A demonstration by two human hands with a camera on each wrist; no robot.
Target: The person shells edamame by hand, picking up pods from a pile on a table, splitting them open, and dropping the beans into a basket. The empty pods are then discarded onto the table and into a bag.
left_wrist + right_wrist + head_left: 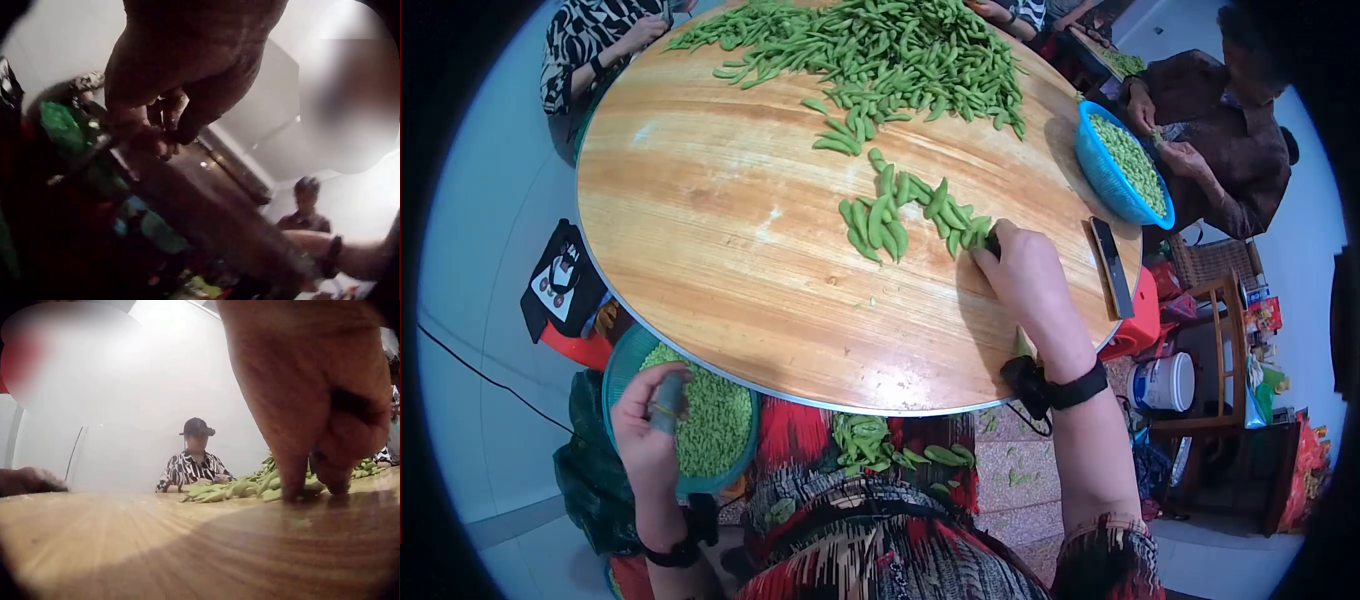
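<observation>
Green bean pods (880,222) lie in a small loose group on the round wooden table (730,250). At the right end of that group my right hand (1040,285) reaches down with curled fingers, its tips at a pod; in the right wrist view thumb and finger of this hand (312,406) meet the tabletop beside pods (272,481). My left hand (650,420), a grey-green covering (666,402) on one digit, is raised over a teal basket of shelled beans (718,430). In the left wrist view the hand (181,81) is dark, its fingers bent; whether it holds anything is unclear.
A large pod heap (890,60) covers the table's far side. At the right stand a blue basket of beans (1122,165) and a phone (1111,268). Pods (865,440) lie on the lap. Other people sit around the table, one in brown (1230,130) at the right.
</observation>
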